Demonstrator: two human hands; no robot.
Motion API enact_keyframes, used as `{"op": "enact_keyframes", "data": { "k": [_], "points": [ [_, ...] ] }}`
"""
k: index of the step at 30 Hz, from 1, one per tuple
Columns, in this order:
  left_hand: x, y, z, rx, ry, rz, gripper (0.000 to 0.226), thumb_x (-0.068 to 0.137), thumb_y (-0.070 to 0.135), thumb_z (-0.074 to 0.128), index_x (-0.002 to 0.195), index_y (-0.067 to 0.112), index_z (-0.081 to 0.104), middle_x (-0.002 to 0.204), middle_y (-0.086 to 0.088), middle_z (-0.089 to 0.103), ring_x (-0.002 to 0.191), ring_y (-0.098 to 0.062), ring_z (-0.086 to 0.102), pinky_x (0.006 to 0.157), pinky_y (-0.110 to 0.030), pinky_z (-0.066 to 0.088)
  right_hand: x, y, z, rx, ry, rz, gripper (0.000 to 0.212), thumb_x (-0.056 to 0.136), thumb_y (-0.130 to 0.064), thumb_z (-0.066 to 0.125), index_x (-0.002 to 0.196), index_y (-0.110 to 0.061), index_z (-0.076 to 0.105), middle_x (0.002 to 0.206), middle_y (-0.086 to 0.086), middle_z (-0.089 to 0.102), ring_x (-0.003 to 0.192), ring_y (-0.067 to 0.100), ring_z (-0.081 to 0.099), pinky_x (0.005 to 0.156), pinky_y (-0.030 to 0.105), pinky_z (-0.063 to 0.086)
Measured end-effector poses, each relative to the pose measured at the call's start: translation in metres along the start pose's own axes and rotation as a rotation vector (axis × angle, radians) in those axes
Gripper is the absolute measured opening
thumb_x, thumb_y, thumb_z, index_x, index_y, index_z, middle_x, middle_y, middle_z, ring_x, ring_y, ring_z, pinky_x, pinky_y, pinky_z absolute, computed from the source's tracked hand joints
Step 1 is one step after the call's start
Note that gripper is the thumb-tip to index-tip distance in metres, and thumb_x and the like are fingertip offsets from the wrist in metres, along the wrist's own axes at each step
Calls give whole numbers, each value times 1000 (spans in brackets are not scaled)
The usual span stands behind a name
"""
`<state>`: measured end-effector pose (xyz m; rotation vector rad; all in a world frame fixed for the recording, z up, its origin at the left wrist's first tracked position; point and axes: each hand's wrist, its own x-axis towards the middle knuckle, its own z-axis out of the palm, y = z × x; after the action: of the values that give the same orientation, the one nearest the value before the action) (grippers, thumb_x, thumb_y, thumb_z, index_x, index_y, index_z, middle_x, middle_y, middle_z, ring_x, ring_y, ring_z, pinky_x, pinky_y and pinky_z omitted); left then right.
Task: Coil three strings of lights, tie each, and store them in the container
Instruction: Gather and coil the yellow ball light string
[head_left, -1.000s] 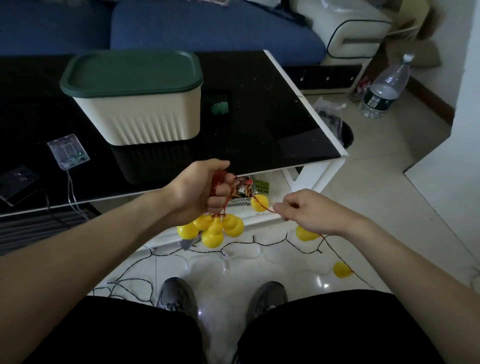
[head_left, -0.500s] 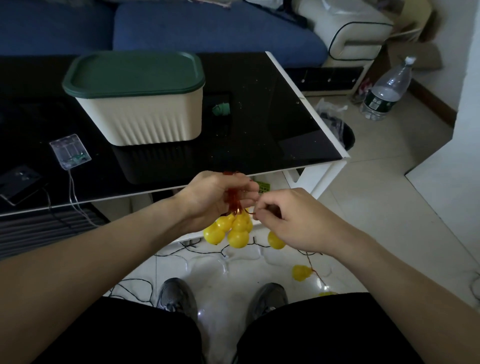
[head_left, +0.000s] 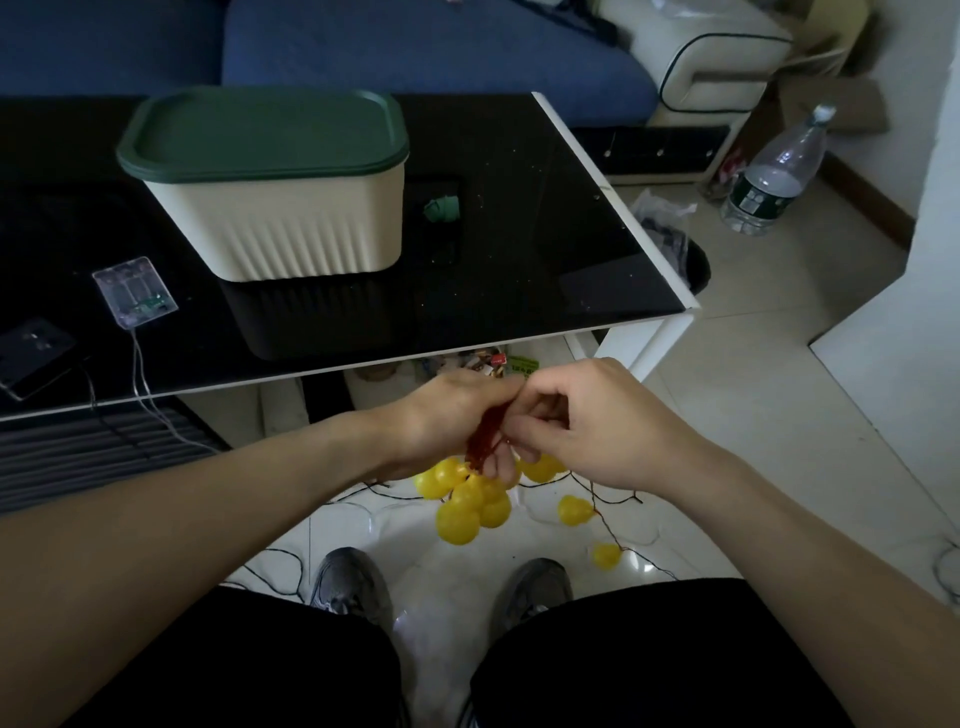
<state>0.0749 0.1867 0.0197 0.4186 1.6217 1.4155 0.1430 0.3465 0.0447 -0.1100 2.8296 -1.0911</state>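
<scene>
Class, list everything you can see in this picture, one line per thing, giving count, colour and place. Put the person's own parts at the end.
storage container: one, cream with green lid, closed, on the table.
table: one, glossy black top, white edge, ahead.
clear battery box: one, transparent, table left, wire hanging off the edge.
dark flat device: one, black, table's far left.
yellow ball lights: one string, red wire; a bunch hangs below the hands, two trail toward the floor.
black wire: loose on the floor tiles.
water bottle: one, clear, floor right.
sofa: blue, behind the table.
shoes: two, grey.
left hand: grips the red wire bundle.
right hand: pinches the wire beside it.
</scene>
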Motion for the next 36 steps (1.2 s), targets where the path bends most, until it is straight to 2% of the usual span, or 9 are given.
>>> {"op": "enact_keyframes", "data": {
  "k": [3, 8, 15, 20, 23, 26, 28, 30, 36],
  "points": [
    [1, 0, -2, 108, -37, -8, 57, 107, 37, 34, 81, -7, 59, 61, -19, 54, 50, -24, 47, 57, -34, 41, 1, 3, -1, 29, 21, 3, 14, 83, -30, 81, 80, -22, 70, 70, -6, 70, 66, 3, 65, 61, 20, 54],
    [-6, 5, -18, 141, -233, -63, 37, 96, 30, 51, 69, 8, 62, 45, 1, 23, 41, -23, 40, 61, -35, 36, 2, 16, -5, 110, -128, -1, 35, 80, -48, 78, 85, -17, 65, 66, 10, 65, 58, 25, 56, 57, 41, 46],
    [-8, 3, -17, 13, -215, -23, 33, 98, 19, 49, 66, 11, 46, 46, 0, 21, 47, -26, 57, 59, -30, 48, 7, 41, -7, 314, -239, 45, 45, 79, -43, 73, 89, 0, 68, 90, 14, 70, 89, 31, 67, 89, 52, 52],
    [-9, 10, -23, -143, -133, -18, 28, 92, 26, 51, 68, 12, 48, 45, 6, 21, 33, -9, 22, 39, -23, 14, 5, 57, -10, 500, -375, 156, 24, 90, -23, 69, 89, 0, 64, 71, 10, 66, 71, 24, 66, 76, 32, 55],
    [-8, 8, -28, -164, -49, -86, 33, 101, 27, 43, 70, 16, 45, 47, 6, 22, 34, -7, 19, 38, -24, 9, 4, 63, -13, 532, -414, 258, 53, 88, -52, 63, 100, -1, 69, 79, 13, 66, 70, 27, 61, 75, 41, 54],
    [-7, 10, -31, -252, 28, -133, 35, 104, 28, 38, 71, 17, 43, 48, 5, 28, 32, -7, 21, 35, -22, 12, 3, 71, -13, 371, -498, 501, 81, 96, -72, 30, 95, -2, 70, 78, 14, 70, 69, 26, 63, 75, 37, 54],
    [-5, 11, -35, -269, 99, -157, 35, 104, 29, 37, 71, 18, 43, 49, 4, 31, 31, -7, 22, 33, -21, 14, 1, 77, -10, 276, -459, 600, 74, 103, -61, 25, 82, -3, 66, 64, 10, 65, 63, 26, 59, 74, 37, 51],
    [-4, 11, -39, -260, 146, -192, 35, 103, 31, 37, 71, 17, 43, 50, 3, 32, 31, -8, 23, 32, -19, 16, -1, 83, -10, 121, -391, 585, 53, 104, -50, 43, 74, -9, 60, 54, 3, 56, 59, 24, 50, 71, 36, 46],
    [-5, 11, -40, -401, 119, -149, 27, 93, 30, 49, 90, 6, 60, 66, -4, 51, 48, -14, 41, 51, -24, 31, 2, 58, -5, 132, -192, 386, 34, 104, -33, 49, 77, -17, 61, 59, -3, 50, 59, 17, 45, 64, 34, 39]
  ]
}}
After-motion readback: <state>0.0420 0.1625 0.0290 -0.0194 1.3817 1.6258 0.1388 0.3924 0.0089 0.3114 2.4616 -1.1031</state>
